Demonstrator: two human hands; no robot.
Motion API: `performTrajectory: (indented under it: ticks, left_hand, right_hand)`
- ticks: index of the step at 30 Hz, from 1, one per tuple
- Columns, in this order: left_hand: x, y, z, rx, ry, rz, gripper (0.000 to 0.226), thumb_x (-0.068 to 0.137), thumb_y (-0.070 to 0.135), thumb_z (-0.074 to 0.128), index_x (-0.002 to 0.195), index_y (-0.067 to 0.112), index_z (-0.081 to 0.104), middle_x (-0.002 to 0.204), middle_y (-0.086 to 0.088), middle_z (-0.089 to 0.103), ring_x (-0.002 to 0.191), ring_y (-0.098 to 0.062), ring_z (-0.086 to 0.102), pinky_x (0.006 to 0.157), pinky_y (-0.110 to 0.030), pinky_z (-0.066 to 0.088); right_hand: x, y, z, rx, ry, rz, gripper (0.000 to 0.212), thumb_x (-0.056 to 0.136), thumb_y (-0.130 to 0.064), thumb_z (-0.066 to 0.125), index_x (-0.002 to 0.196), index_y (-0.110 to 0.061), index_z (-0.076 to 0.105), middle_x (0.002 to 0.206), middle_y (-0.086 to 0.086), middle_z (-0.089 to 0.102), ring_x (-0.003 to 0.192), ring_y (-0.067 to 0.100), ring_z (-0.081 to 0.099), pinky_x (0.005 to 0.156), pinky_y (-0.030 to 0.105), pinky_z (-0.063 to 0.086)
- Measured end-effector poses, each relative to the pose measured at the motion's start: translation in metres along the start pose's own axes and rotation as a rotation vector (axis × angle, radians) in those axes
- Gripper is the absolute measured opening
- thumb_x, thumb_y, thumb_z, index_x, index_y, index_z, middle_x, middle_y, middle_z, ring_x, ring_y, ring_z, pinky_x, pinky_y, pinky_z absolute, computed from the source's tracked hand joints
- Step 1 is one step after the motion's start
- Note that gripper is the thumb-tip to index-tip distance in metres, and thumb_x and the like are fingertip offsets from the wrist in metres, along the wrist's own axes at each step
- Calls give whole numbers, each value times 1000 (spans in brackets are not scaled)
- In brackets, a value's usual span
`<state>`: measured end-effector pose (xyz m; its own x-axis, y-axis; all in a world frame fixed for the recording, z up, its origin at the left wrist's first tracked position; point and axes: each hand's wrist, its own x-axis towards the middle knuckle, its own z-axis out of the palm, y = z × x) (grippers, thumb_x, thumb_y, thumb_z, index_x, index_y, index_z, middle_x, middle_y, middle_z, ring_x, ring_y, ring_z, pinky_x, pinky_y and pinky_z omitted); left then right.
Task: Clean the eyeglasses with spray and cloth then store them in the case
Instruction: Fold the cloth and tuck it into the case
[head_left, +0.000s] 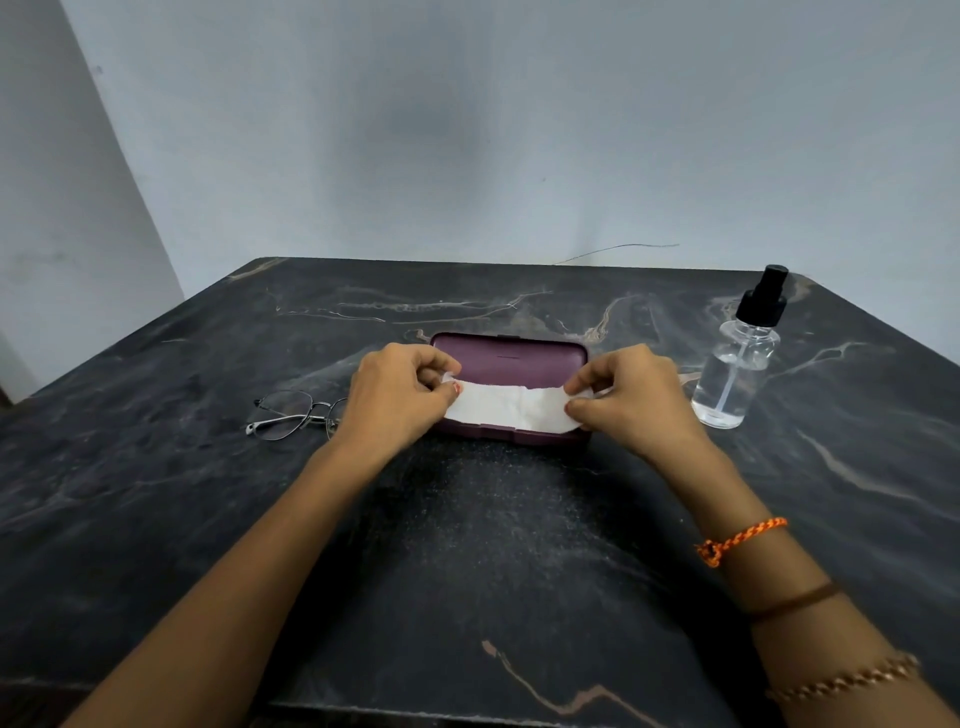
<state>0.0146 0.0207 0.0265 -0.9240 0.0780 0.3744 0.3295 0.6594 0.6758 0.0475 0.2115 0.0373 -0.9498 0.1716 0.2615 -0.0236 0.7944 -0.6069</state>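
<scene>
Two hands, left hand (397, 392) and right hand (631, 397), pinch a white cloth (506, 410) stretched left-right over the closed maroon plastic case (511, 356); thin metal-framed eyeglasses (293, 415) lie left, clear black-capped spray bottle (740, 364) upright right.

On the desk (156, 519), the case (511, 358) lies central; eyeglasses (291, 415) at nine o'clock, spray bottle (737, 364) at three; the cloth (506, 410) above the case.

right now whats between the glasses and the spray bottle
In the head view, the purple case lies between the eyeglasses and spray bottle, with the left hand and right hand stretching the white cloth over it.
</scene>
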Motion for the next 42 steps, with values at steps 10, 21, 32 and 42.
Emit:
performTrajectory:
  ticks: [10, 21, 32, 42]
  left_hand:
    - [2, -5, 0, 201, 6, 15, 19, 73, 8, 64, 90, 16, 69, 60, 9, 55, 66, -15, 53, 73, -24, 41]
    - [1, -9, 2, 237, -17, 104, 34, 70, 2, 64, 101, 17, 66, 79, 6, 59, 68, -12, 49, 78, -28, 44]
    - [-9, -5, 2, 288, -151, 217, 28, 77, 32, 68, 102, 20, 64, 101, 1, 54, 82, -11, 44, 77, -25, 35]
    - [-8, -5, 7, 214, -314, 441, 25, 84, 8, 59, 109, 13, 62, 107, -4, 61, 98, -15, 49, 85, -16, 31]
  right_hand:
    - [0, 0, 1, -100, -49, -72, 17, 69, -11, 71, 86, -13, 73, 68, 0, 56, 72, 17, 55, 69, 24, 43]
    - [-2, -4, 6, -187, -28, -75, 19, 67, -11, 72, 86, -15, 71, 73, 1, 56, 78, 22, 62, 72, 26, 47]
    - [-3, -2, 6, -246, -1, -173, 28, 68, -12, 74, 96, -18, 70, 103, 4, 62, 100, 24, 52, 73, 26, 39]
    - [-8, -6, 10, -317, -146, -232, 34, 83, -4, 54, 108, -23, 67, 106, 7, 70, 101, 29, 60, 83, 36, 49]
